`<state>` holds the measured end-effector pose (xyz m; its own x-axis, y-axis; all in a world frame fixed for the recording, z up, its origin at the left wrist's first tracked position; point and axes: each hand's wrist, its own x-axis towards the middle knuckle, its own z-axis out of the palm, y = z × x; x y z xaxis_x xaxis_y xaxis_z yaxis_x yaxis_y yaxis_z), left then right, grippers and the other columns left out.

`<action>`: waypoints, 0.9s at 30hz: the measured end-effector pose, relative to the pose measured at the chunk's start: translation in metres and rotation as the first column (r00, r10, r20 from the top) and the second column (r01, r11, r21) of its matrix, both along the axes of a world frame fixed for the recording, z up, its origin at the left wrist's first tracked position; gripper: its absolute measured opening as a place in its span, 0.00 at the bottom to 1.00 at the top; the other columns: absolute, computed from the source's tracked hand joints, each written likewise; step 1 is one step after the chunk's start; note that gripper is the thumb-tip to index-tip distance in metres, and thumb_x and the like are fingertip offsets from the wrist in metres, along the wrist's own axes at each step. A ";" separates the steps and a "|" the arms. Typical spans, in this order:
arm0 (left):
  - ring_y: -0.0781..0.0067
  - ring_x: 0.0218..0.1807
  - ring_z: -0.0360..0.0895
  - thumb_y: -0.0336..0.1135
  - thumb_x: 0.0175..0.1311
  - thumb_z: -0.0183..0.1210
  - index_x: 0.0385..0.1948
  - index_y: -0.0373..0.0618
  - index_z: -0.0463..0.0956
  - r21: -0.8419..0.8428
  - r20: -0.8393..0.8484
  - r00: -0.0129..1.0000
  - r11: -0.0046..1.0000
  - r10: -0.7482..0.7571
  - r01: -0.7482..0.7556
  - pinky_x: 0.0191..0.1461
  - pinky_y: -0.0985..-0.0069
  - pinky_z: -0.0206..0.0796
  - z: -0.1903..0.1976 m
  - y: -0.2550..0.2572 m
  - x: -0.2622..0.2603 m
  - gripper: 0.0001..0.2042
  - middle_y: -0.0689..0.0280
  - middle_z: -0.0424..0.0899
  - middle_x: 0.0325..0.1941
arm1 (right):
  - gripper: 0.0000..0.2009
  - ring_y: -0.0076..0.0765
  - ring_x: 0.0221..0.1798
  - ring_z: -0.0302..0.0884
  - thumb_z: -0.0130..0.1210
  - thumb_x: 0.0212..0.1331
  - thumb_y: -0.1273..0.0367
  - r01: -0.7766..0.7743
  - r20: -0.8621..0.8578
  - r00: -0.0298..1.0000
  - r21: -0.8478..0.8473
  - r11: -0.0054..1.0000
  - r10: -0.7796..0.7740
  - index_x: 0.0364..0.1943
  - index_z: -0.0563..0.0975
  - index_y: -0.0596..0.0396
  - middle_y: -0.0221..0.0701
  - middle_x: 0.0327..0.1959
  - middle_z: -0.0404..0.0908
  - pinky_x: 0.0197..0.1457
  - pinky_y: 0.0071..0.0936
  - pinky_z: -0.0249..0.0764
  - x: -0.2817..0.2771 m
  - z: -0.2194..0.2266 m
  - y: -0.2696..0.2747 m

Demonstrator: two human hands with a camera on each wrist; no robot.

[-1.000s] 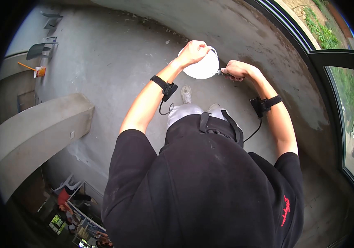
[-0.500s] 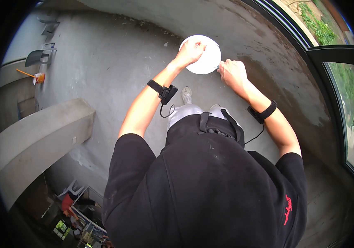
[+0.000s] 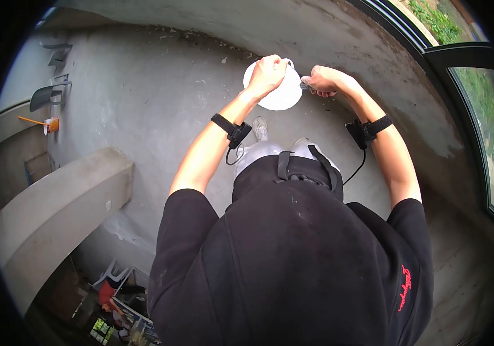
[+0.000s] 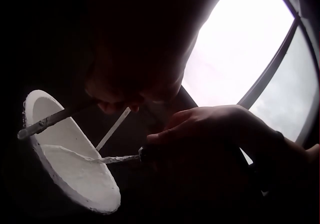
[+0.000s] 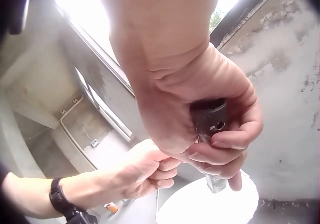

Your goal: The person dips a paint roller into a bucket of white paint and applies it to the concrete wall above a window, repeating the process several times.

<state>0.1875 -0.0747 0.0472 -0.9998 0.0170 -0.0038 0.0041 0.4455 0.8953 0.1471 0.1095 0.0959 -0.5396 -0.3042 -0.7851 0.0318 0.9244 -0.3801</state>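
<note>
A round white bucket [image 3: 284, 95] hangs under my left hand [image 3: 268, 75], whose fingers curl round its handle. Seen in the left wrist view, the bucket [image 4: 75, 171] tilts, with pale material inside and the handle's two sides [image 4: 55, 119] rising toward the dark hand [image 4: 135, 76]. To its right, my right hand [image 3: 326, 81] grips a tool; the thin, coated blade [image 4: 120, 159] reaches over the bucket's rim. The right wrist view shows the dark tool handle [image 5: 209, 121] in the curled fingers of my right hand [image 5: 220, 83], its metal end [image 5: 216, 184] against the bright white bucket [image 5: 200, 204].
A concrete wall and a framed window [image 3: 483, 104] stand at the right. On the left are grey chairs [image 3: 45, 98], a small orange-and-white tub [image 3: 52, 125] with a stick, and a low partition [image 3: 74, 196]. A person in red [image 3: 106, 292] is at lower left.
Against half a second ago, the bucket and left hand sit slightly lower in the head view. My right hand has turned, its knuckles now higher and its wrist more level, still gripping the tool.
</note>
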 end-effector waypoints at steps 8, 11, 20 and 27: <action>0.84 0.23 0.66 0.42 0.63 0.56 0.23 0.39 0.77 0.051 0.033 0.998 0.998 -0.045 0.043 0.28 0.79 0.60 0.013 -0.004 0.005 0.15 0.71 0.71 0.16 | 0.28 0.19 0.14 0.64 0.31 0.71 0.53 0.203 0.461 0.876 -0.092 0.975 -0.139 0.28 0.76 0.61 0.25 0.15 0.72 0.16 0.22 0.63 0.000 -0.031 0.044; 0.86 0.23 0.63 0.43 0.64 0.56 0.23 0.40 0.76 0.088 0.044 0.992 0.990 -0.116 0.112 0.28 0.80 0.58 0.013 -0.004 0.005 0.15 0.75 0.69 0.16 | 0.29 0.33 0.20 0.78 0.32 0.71 0.52 0.032 0.091 0.995 0.097 0.995 -0.041 0.32 0.76 0.66 0.39 0.23 0.82 0.28 0.29 0.75 0.011 -0.026 0.038; 0.90 0.24 0.63 0.38 0.64 0.57 0.25 0.40 0.77 0.172 -0.047 0.963 0.948 -0.265 0.269 0.27 0.84 0.56 0.029 -0.009 -0.004 0.11 0.77 0.72 0.18 | 0.16 0.53 0.35 0.82 0.51 0.61 0.60 -0.178 -0.621 0.757 0.101 0.979 0.201 0.31 0.82 0.60 0.47 0.28 0.82 0.40 0.42 0.78 0.055 -0.007 0.020; 0.91 0.16 0.54 0.37 0.65 0.58 0.22 0.42 0.76 0.259 -0.042 0.962 0.927 -0.270 0.271 0.20 0.85 0.45 0.013 -0.009 -0.002 0.12 0.81 0.63 0.14 | 0.25 0.55 0.33 0.82 0.45 0.67 0.53 0.068 -0.321 0.941 -0.139 0.988 -0.110 0.35 0.79 0.66 0.52 0.28 0.81 0.39 0.43 0.76 0.038 -0.060 0.023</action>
